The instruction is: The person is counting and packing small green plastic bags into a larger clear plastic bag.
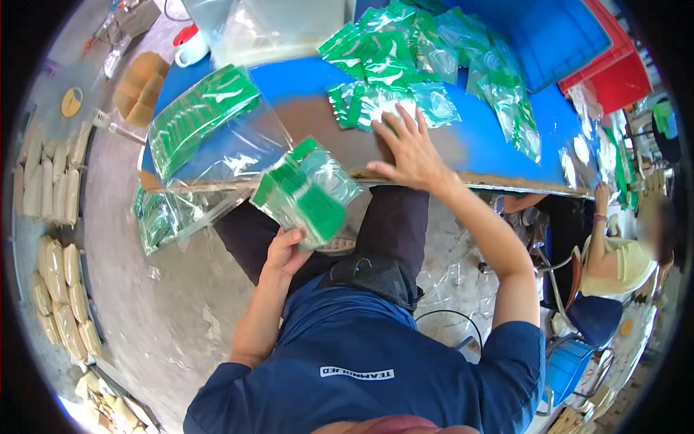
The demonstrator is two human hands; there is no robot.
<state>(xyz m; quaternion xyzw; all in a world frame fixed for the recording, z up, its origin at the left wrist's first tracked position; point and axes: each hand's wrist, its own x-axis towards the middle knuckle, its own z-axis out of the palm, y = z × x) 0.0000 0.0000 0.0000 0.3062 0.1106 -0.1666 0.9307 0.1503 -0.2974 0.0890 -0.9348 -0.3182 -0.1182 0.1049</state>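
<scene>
My left hand is closed round the lower end of a stack of green-and-clear plastic packets, held above my lap just off the table's front edge. Fingers spread, my right hand is over the worn part of the blue table. Its fingertips reach the near edge of some loose green packets; whether they touch is unclear. Behind these lies a larger heap of similar packets. Left of the stack, a clear bag filled with green packets rests on the tabletop.
Another packet-filled bag hangs below the table edge at left. A white-and-red cup and a clear plastic container stand at the back. Blue and red bins are at back right. A co-worker sits at right.
</scene>
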